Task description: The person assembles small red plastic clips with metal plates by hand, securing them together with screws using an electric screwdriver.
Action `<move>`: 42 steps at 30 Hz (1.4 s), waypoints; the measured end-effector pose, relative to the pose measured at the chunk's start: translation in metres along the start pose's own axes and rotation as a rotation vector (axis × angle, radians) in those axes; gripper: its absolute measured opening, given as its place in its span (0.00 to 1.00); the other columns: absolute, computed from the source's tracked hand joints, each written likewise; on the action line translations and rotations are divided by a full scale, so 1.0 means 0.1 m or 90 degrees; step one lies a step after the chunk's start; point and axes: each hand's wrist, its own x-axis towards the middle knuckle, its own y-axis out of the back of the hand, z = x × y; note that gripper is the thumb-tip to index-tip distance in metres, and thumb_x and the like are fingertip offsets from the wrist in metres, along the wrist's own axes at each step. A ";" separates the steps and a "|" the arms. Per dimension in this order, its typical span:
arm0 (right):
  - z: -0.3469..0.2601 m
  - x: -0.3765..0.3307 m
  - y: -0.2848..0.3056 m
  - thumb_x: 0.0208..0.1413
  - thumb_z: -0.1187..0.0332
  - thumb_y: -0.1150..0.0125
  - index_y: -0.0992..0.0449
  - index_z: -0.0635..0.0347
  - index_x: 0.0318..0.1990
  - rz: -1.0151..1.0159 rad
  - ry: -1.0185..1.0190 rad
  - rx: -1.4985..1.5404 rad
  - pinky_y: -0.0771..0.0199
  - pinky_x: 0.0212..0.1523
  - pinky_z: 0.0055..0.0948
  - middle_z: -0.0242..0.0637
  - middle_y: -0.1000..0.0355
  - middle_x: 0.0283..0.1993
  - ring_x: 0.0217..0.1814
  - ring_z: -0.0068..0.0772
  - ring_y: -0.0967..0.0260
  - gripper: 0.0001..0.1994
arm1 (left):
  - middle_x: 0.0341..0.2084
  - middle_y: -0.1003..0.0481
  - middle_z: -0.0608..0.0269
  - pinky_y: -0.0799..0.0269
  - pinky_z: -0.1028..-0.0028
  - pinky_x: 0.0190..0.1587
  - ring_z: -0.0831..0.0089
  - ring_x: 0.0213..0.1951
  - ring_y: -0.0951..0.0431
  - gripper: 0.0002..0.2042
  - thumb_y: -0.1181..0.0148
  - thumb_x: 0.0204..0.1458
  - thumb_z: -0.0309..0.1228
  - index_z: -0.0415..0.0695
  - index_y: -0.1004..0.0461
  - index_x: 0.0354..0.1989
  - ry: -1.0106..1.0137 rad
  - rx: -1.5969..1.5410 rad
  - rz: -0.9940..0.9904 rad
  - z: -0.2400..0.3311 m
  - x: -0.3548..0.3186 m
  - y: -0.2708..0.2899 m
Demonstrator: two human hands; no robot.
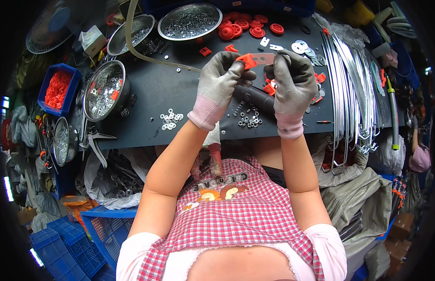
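Observation:
My left hand [216,86], in a grey-palmed knit glove with a pink cuff, pinches a small orange-red plastic clip [247,60]. My right hand [293,89], gloved alike, is closed on the far end of a flat metal strip with holes [263,59]. The strip's left end meets the clip, both held up over the dark tabletop; whether it sits inside the clip I cannot tell. Beneath the hands lies a dark cylindrical tool [257,97], partly hidden. Nuts [250,118] lie in a small heap below it, and washers [170,119] lie left of my left wrist.
Metal bowls of hardware [190,22] stand at the back and left, beside a blue bin of orange parts [59,89]. Red plastic wheels [257,32] lie at the back. Long bent metal rods [346,93] cover the right side. Pliers [98,145] rest at the left front edge.

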 end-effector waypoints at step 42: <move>0.40 0.49 1.18 0.53 0.58 0.39 0.24 0.54 0.42 -0.226 -0.223 -1.077 0.29 0.48 0.39 0.45 0.28 0.44 0.49 0.42 0.29 0.13 | 0.43 0.27 0.57 0.29 0.62 0.49 0.59 0.46 0.25 0.17 0.43 0.47 0.23 0.51 0.25 0.47 -0.166 1.045 -0.094 -0.37 1.18 0.54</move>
